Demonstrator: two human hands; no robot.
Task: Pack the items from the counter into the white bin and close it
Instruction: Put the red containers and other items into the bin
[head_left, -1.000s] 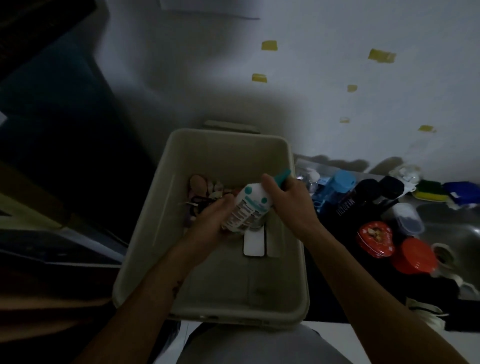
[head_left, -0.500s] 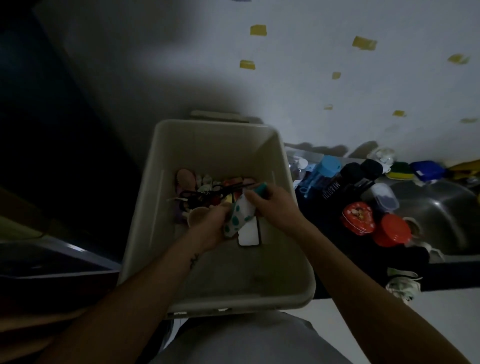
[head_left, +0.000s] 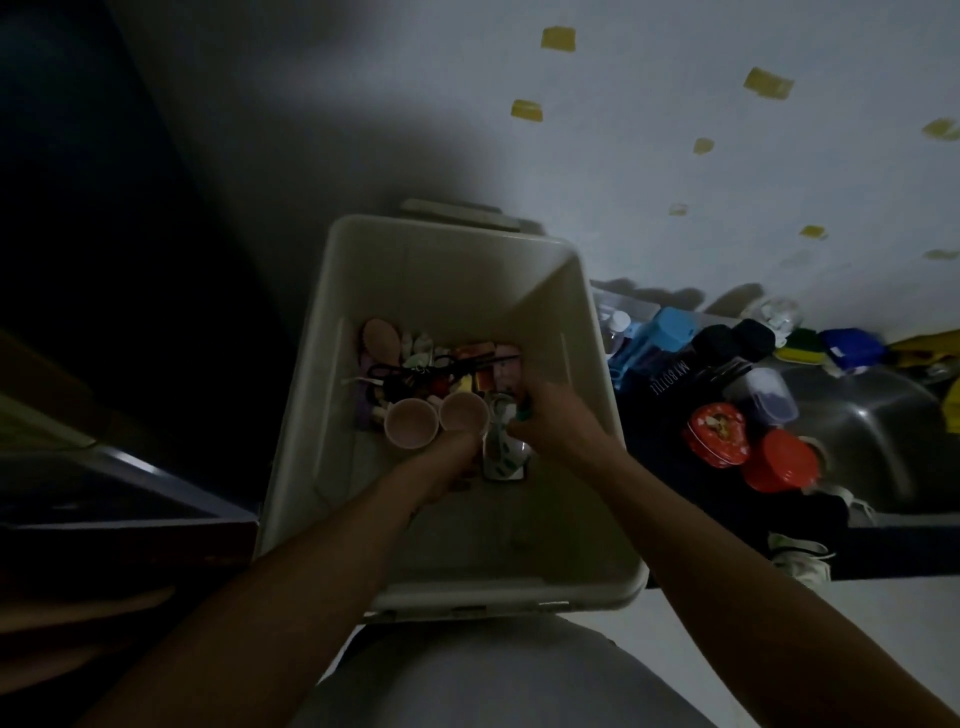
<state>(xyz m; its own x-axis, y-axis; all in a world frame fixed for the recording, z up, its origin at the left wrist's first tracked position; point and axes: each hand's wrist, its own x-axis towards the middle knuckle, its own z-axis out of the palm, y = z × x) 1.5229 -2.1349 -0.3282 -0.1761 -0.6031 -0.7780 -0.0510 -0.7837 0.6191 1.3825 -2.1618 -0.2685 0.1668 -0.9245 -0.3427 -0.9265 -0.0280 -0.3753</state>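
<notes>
Leaning over white bin (head_left: 332, 364), both forearms stretched fwd and down into it, wrists close together near bin's middle.

R hand (head_left: 558, 423): palm down, fingers curled over top end of bottle (head_left: 501, 449), by the teal cap. Grip closed on bottle.

L hand (head_left: 449, 460): knuckles up, tucked against bottle's left side, fingers lost in shadow. Grip there: can't tell, closed or loose.

Bottle: white w/ teal dots, low inside bin, lengthwise btwn the two hands, cap end away from body.

Just beyond L hand: two pink cups (head_left: 410, 426), side by side, touching, mouths toward camera. Past them, across bin's middle: jumble of small items (head_left: 441, 364), incl. a pink oval thing (head_left: 382, 338) at left. Too dark to sort the rest.

Right of bin, on dark counter (head_left: 665, 493), crowded together:
- blue-lidded bottle (head_left: 672, 325), nearest bin's wall
- black bottle (head_left: 670, 384) marked MY BOTTLE
- red tin (head_left: 719, 436) and red-lidded tub (head_left: 779, 460), touching
- clear box (head_left: 769, 395) just behind those

Further right: steel sink (head_left: 857, 415), w/ sponge (head_left: 800, 345) near its back edge.

On wall above: scattered yellow tape bits (head_left: 558, 39).
</notes>
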